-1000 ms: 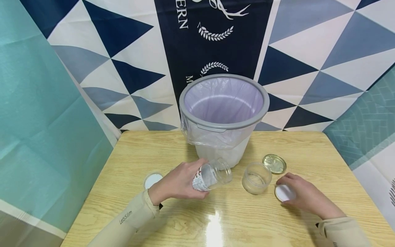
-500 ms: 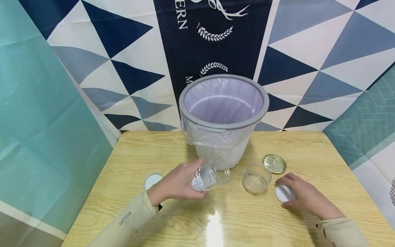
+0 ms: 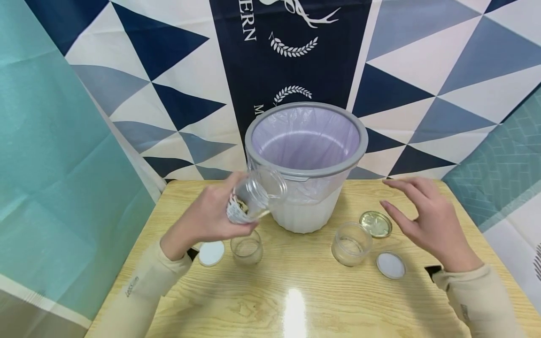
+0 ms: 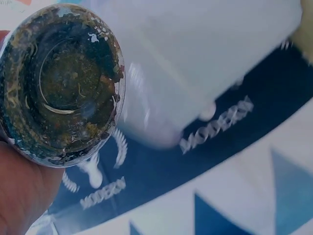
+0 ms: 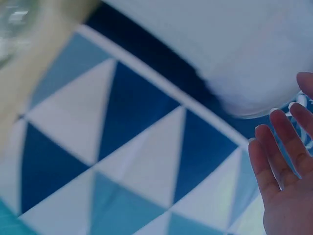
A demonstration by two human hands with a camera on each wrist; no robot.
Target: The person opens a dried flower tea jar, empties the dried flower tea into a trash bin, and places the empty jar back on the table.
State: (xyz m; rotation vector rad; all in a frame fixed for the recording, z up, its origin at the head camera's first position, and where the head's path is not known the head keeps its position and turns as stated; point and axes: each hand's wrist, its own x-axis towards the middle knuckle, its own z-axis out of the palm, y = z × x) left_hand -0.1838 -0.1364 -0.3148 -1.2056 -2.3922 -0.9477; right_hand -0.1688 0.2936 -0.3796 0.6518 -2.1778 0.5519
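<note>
In the head view, my left hand (image 3: 207, 213) grips a clear plastic jar (image 3: 264, 190) with a printed label, tilted with its mouth to the right. It is in the air, in front of the bin's left side. Dark flaky bits show through the jar's base (image 4: 63, 85) in the left wrist view. My right hand (image 3: 435, 223) hovers over the right of the table, thumb and fingers spread, holding nothing. Below it lie a round white lid (image 3: 390, 265) and a gold metal lid (image 3: 375, 224). The right wrist view shows the right hand's fingers (image 5: 288, 147) apart.
A grey-rimmed waste bin (image 3: 306, 172) lined with a purplish bag stands at the table's back middle. A short clear container (image 3: 351, 256) is right of it. Another clear container (image 3: 247, 251) and a white lid (image 3: 211, 253) lie at left. Patterned cloth (image 3: 405, 89) hangs behind.
My left hand has raised the jar up and to the left, uncovering a clear container. My right hand has let go of the white lid and risen, its fingers spreading.
</note>
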